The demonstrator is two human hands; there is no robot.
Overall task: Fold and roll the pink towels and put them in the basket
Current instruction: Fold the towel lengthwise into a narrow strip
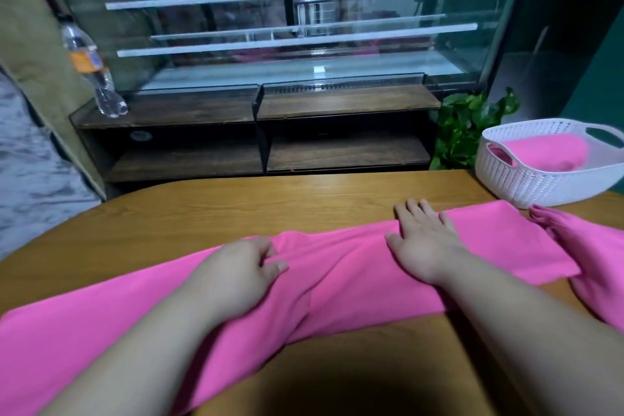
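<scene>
1. The left hand (243,270) lies knuckles-up on the long towel (354,280), forearm reaching in from the lower left. Its fingers are curled and, with the thumb, pinch a raised ridge of cloth.
2. The right hand (425,240) lies palm-down on the same towel further right, fingers straight and slightly spread, pressing the cloth flat. The fingertips reach the towel's far edge.
3. The long towel lies as a folded band across the wooden surface (270,206), from the lower left corner of the view to a squared end near the basket (540,186). It is wrinkled between the two hands.
4. Bare wood shows beyond the towel's far edge up to the surface's rounded far rim, and also in front of the towel, near the person.
5. The white basket stands at the far right of the surface, just beyond the towel's end.
6. Three pink towels are in view: the long towel, a second towel (594,267) bunched at the right edge, and a third towel (547,152) inside the basket.
7. One basket, one plastic bottle (91,67) on a dark shelf unit (337,105), and one leafy plant (466,132).
</scene>
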